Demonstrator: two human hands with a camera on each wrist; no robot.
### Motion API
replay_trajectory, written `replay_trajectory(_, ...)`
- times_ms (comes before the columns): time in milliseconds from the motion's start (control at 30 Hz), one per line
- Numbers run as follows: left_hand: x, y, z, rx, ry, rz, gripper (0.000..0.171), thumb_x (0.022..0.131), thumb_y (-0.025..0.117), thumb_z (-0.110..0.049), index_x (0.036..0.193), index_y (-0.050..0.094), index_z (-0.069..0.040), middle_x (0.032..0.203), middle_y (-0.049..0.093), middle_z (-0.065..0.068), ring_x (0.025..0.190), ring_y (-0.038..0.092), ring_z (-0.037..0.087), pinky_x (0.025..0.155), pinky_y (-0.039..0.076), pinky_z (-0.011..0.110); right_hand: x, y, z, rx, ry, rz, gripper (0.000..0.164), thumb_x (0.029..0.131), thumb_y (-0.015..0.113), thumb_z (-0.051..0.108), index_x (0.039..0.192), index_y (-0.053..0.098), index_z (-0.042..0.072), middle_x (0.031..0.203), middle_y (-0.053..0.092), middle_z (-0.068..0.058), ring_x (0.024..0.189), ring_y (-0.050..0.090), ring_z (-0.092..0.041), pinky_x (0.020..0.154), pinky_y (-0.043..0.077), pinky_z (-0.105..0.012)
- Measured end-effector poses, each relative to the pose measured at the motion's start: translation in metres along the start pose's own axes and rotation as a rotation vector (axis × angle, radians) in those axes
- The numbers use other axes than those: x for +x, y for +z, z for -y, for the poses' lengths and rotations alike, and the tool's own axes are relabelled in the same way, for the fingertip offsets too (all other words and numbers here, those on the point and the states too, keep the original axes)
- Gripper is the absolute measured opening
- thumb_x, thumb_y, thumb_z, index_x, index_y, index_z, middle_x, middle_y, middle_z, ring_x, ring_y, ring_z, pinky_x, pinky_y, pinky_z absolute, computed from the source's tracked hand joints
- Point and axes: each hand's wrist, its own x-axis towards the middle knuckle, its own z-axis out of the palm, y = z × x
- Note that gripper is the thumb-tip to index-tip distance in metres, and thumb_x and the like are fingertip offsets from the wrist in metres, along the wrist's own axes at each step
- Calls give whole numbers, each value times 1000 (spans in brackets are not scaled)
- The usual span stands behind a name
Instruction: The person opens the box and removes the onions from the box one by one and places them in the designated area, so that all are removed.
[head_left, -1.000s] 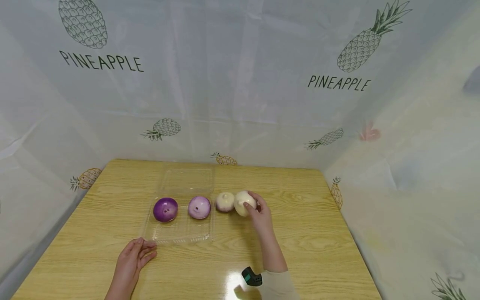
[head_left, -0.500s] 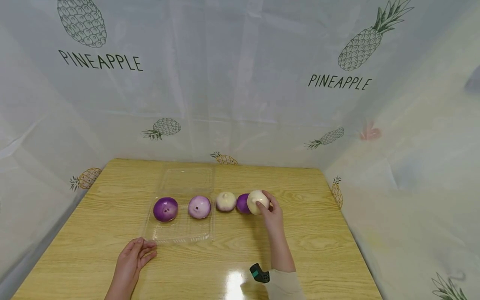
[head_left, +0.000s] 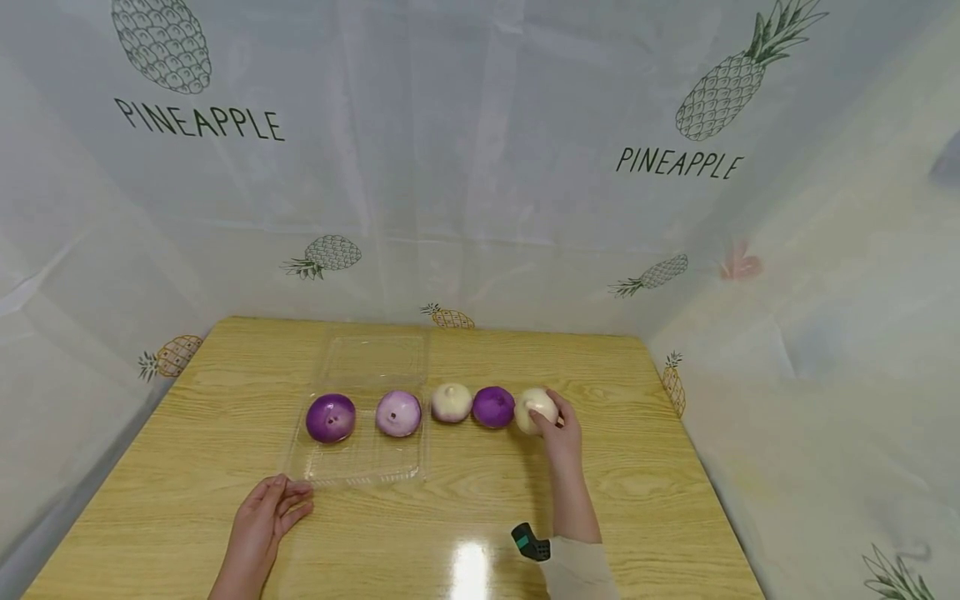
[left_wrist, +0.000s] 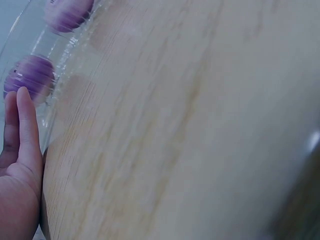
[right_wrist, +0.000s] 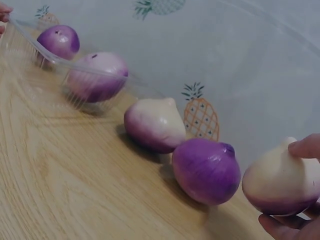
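Observation:
My right hand (head_left: pixel 562 429) holds a pale onion (head_left: pixel 536 411) between thumb and fingers, at the right end of a row. Beside it on the table are a deep purple onion (head_left: pixel 493 407) and a white-and-purple onion (head_left: pixel 451 403). A clear plastic container (head_left: pixel 352 467) lies with its lid (head_left: pixel 375 358) folded back. Inside sit a dark purple onion (head_left: pixel 331 418) on the left and a lilac onion (head_left: pixel 398 414) on the right. At the container's front left corner, my left hand (head_left: pixel 258 525) pinches the rim; the left wrist view shows two fingers (left_wrist: pixel 27 120) fairly straight.
The wooden table (head_left: pixel 637 500) ends at a pineapple-print curtain (head_left: pixel 487 167) behind and on both sides. A dark wrist device (head_left: pixel 530 542) sits by the right sleeve (head_left: pixel 577 571).
My right hand has moved right and lower with the pale onion, and the deep purple onion behind it has come into view. My left hand and the container stay put.

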Motion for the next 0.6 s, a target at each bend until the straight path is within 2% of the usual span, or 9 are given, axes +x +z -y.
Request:
replay_trajectory(133,0,0,-1,4,-11,-10,22,106,45,-19,96,62,-9,94,71,7,89,68,16,77,60,32,5,-4,-5,-34,10,-10,59,86,70,-1,141,47,3,131,44,-22,104,47,-28,75,54,-20)
replay_trajectory(333,-2,1,-2,15,-22,-17,22,106,46,-20,97,62,-9,95,71,6,90,68,17,78,59,31,14,-7,-16,-118,25,-20,71,80,74,-5,143,44,5,137,44,-24,115,46,-38,86,51,-30)
replay_trajectory(400,-2,1,-1,18,-23,-20,22,106,45,-20,97,61,-8,95,71,6,90,68,16,78,59,32,17,-7,-19,-115,29,-17,74,79,75,-6,145,42,4,138,42,-26,118,45,-39,89,51,-33)
replay_trajectory(600,-2,1,-1,23,-22,-26,22,106,45,-20,97,61,-8,95,71,6,89,68,17,77,60,31,25,-5,-30,-48,74,-27,76,83,73,-1,148,35,5,139,39,-28,121,44,-38,90,51,-28)
